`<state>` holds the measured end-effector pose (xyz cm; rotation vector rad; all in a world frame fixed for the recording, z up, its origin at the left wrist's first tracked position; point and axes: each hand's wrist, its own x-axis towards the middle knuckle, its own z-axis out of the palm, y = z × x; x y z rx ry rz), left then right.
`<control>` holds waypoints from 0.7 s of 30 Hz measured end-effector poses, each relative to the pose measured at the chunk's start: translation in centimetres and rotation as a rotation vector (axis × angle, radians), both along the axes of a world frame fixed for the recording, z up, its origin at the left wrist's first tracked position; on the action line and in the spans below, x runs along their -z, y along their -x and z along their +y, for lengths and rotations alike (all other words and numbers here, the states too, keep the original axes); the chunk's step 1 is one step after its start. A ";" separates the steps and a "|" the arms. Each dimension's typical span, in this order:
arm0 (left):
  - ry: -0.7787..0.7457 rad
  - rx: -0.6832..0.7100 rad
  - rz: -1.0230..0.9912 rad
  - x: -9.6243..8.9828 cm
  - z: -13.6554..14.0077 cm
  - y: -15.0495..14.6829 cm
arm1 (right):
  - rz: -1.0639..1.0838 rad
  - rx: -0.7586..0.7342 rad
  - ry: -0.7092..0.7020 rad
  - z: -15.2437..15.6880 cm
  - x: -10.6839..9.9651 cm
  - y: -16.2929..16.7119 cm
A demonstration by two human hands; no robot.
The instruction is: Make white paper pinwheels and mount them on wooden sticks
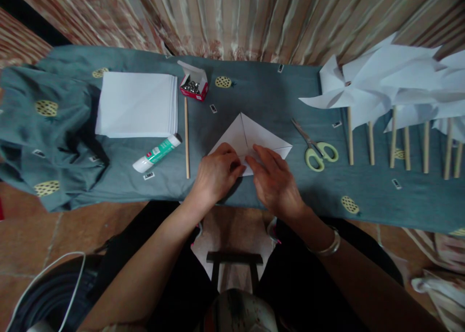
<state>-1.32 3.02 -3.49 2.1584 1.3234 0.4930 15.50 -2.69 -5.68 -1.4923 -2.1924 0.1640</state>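
1. Pleated curtains (pixel 240 22) hang beyond the fingers, and a grey-green cloth (pixel 269 92) with pineapple prints covers the work surface beneath them.
2. Directly under the fingertips lies the folded paper (pixel 259 131), its far corner pointing away from the person and its seams meeting near the middle, just beside the right fingertips.
3. Left hand (pixel 219 171): fingers curled, thumb close to them, at the paper's near left side, probably to steady it; I cannot tell whether they pinch an edge.
4. Right hand (pixel 273 179): fingers half stretched and slightly apart, resting on the paper without gripping, apparently to press the fold flat.
5. Just right of the right fingers lie the scissors (pixel 316 146), handles toward the person, which would suit an easy pick-up.
6. Left of the left fingers are a wooden stick (pixel 187 138), then a glue stick (pixel 157 153), seemingly set aside yet within reach.
7. Farther out on that side sit a paper stack (pixel 136 104) and an open box (pixel 197 96) of small metal pieces, its raised lid leaving the contents accessible.
8. Well right of the fingers, paper pinwheels (pixel 376 92) lie overlapping, sticks toward the person, perhaps gathered there to leave working room.
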 end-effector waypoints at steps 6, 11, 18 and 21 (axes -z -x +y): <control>0.004 -0.006 -0.019 0.2 0.5 0.0 | -0.021 0.005 -0.006 0.0 0.0 0.1; 0.036 -0.011 -0.018 0.1 0.8 -0.1 | -0.046 -0.008 -0.034 0.1 0.0 0.0; 0.043 -0.005 -0.021 0.0 0.7 0.0 | -0.047 0.007 -0.036 0.2 0.1 0.1; 0.039 -0.004 -0.009 0.0 0.7 0.0 | -0.044 0.010 -0.021 0.3 0.0 0.3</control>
